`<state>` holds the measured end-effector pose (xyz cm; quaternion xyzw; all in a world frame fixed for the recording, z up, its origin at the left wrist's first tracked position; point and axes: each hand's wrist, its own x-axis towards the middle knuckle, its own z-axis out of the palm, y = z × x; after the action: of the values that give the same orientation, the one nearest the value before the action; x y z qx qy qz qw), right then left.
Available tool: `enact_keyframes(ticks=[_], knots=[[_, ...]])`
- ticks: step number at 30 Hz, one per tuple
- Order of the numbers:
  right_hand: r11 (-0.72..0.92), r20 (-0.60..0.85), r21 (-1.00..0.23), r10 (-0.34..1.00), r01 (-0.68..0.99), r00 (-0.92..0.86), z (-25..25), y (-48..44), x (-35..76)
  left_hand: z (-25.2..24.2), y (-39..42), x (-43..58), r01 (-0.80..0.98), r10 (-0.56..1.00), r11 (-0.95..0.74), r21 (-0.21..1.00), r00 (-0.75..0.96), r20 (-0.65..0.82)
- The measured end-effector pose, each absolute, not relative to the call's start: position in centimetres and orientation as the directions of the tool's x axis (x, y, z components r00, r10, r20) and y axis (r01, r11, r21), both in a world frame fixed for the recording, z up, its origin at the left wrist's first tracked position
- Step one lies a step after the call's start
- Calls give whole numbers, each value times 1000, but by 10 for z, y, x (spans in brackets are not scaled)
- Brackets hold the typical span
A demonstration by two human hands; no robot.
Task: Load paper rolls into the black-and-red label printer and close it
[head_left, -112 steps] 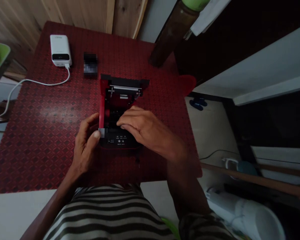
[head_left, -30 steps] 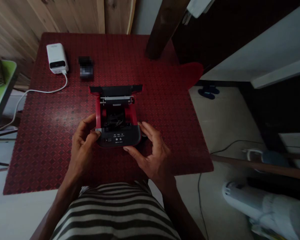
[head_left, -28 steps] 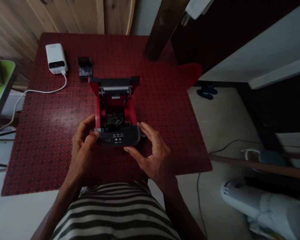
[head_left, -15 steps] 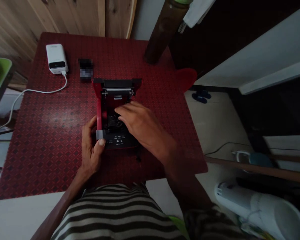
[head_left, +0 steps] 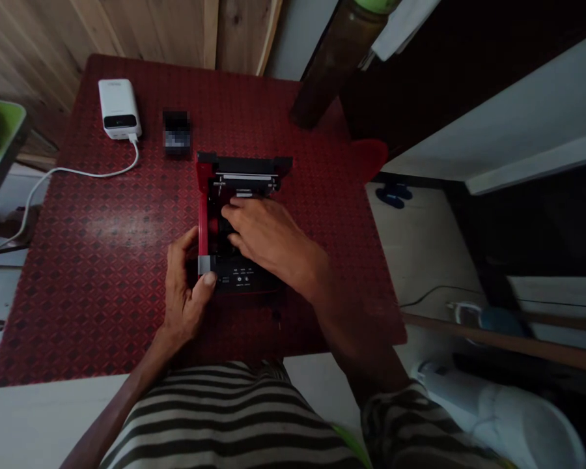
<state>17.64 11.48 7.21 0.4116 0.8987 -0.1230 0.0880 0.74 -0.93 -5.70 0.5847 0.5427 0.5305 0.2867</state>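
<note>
A red and black label printer [head_left: 244, 280] stands on the table with its lid [head_left: 244, 164] raised. The control panel with small white markings faces me. My left hand [head_left: 188, 283] grips the printer's front left corner, thumb on top near a grey block and fingers along the red side wall. Reaching in from the right, my right hand [head_left: 273, 238] has its bent fingers inside the open compartment. Its fingertips are partly hidden in the dark interior, so what they pinch cannot be made out.
On the red patterned table [head_left: 107, 260] lie a white power bank [head_left: 120, 107] with a cable and a small blurred dark object [head_left: 176, 132]. A tall dark bottle [head_left: 334, 65] stands at the back right. A red stool [head_left: 368, 159] shows beyond the right edge.
My right hand has shifted inside the printer's compartment, its fingers now more bent and covering more of the interior. My left hand keeps its hold. The whole view has shifted slightly.
</note>
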Motion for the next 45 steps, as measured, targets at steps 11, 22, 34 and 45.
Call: enact_keyframes(ticks=[11, 22, 34, 45], knots=[[679, 141, -165, 734, 715, -664, 72, 92, 198, -52, -7, 8, 363, 933, -250, 898, -159, 324], [354, 426, -814, 903, 461, 60, -3, 140, 297, -54, -7, 7, 371, 924, -262, 891, -172, 343], [150, 155, -858, 987, 491, -31, -62, 153, 288, -61, -7, 6, 369, 924, -241, 898, -196, 328], [-8, -20, -850, 1000, 527, -18, -39, 64, 324, -50, -6, 10, 377, 930, -220, 900, -197, 310]])
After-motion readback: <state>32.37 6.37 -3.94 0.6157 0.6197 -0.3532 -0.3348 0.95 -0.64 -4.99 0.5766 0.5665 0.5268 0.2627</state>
